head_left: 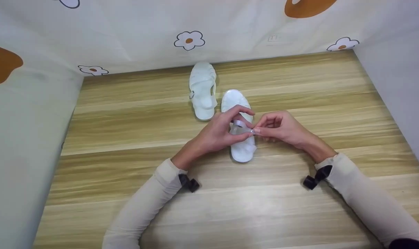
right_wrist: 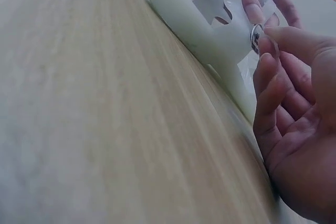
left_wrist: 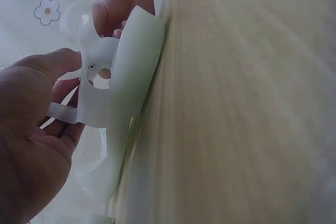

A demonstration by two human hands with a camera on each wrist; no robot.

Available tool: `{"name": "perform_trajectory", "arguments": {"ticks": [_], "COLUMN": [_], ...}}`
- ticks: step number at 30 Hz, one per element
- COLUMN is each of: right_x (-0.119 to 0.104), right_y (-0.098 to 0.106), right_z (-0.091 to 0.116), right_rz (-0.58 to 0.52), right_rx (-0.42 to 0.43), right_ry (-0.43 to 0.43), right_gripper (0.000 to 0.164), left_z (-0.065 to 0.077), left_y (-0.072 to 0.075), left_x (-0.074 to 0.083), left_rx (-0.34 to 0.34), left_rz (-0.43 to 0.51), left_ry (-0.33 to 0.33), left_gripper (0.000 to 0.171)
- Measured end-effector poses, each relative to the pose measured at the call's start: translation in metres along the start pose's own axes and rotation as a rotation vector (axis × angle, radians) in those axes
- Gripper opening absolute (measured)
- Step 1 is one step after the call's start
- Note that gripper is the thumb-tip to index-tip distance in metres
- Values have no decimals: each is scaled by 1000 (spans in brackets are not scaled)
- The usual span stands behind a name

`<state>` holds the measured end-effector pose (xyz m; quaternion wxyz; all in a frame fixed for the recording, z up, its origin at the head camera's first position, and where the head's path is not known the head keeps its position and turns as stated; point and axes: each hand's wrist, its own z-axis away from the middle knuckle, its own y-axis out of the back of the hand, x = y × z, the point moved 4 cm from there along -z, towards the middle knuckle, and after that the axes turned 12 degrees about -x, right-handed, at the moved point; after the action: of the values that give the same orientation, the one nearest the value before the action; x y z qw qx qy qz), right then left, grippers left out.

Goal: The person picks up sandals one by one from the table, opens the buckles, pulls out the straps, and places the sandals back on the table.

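A white sandal (head_left: 243, 153) lies sole down on the wooden surface, its toe pointing away from me. My left hand (head_left: 219, 131) reaches over it from the left and grips its strap (left_wrist: 63, 113), which passes between the fingers in the left wrist view. From the right, my right hand (head_left: 286, 128) pinches the clear end of the strap between thumb and forefinger. Right at those fingertips sits a small round metal buckle (right_wrist: 255, 38). The hands almost meet above the sandal's right side and hide part of its middle.
A second white sandal (head_left: 203, 92) lies farther back to the left, with its own buckle (head_left: 192, 94) on its left side. A flower-printed sheet (head_left: 143, 38) rises behind the wood-grain surface (head_left: 126, 131). A pale wall (head_left: 396, 62) bounds the right side.
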<state>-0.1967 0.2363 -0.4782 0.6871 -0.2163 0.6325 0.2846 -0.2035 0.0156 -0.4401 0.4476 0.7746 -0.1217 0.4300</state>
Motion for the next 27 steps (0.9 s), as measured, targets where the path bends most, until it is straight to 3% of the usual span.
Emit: {"name": "perform_trajectory", "arguments": {"ticks": [9,27], "right_x": [-1,2], "right_y": [8,2], "right_z": [4,1], "right_rz": [16,57], "right_rx": [-171,-113], "right_ry": [1,5], "right_gripper": [20,19], "left_z": [0,-1], "left_y": [0,-2], "left_x": [-1,0], "left_rx": [-19,-11], "left_rz": [26,18], "left_ry": [-5,0], "left_gripper": [49,45]}}
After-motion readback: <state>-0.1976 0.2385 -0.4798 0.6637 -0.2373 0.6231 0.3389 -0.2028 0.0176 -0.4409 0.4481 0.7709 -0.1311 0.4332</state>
